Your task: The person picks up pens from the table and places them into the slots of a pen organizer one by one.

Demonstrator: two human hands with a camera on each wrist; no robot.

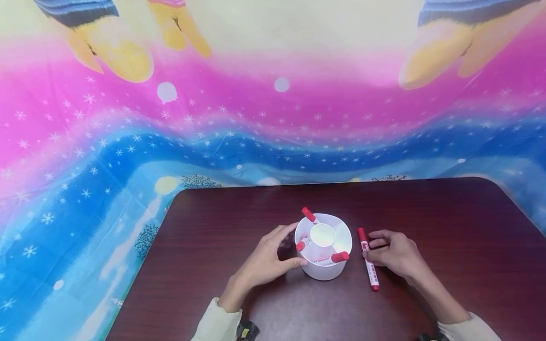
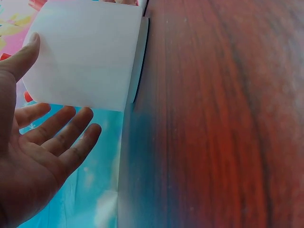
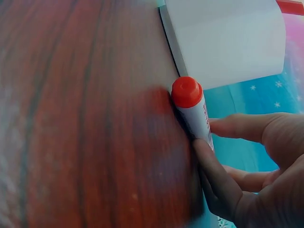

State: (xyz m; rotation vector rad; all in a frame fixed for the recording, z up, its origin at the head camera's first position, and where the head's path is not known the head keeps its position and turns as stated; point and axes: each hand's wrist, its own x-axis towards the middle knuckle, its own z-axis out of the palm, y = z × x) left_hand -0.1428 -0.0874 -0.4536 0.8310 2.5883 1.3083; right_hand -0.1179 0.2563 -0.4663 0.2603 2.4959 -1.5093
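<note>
A round white pen holder with several compartments stands on the table, and three red-capped markers lean inside it, one of them a marker at the near right rim. My left hand rests at the holder's left side, thumb on the near rim, its fingers loosely spread along the wall in the left wrist view. To the right of the holder lies another red-and-white marker. My right hand pinches this marker at its middle between thumb and fingers; its red end points towards the wrist camera.
The dark brown wood-grain table has rounded back corners. Behind it and along its left side hangs a colourful cloth backdrop with snowflakes.
</note>
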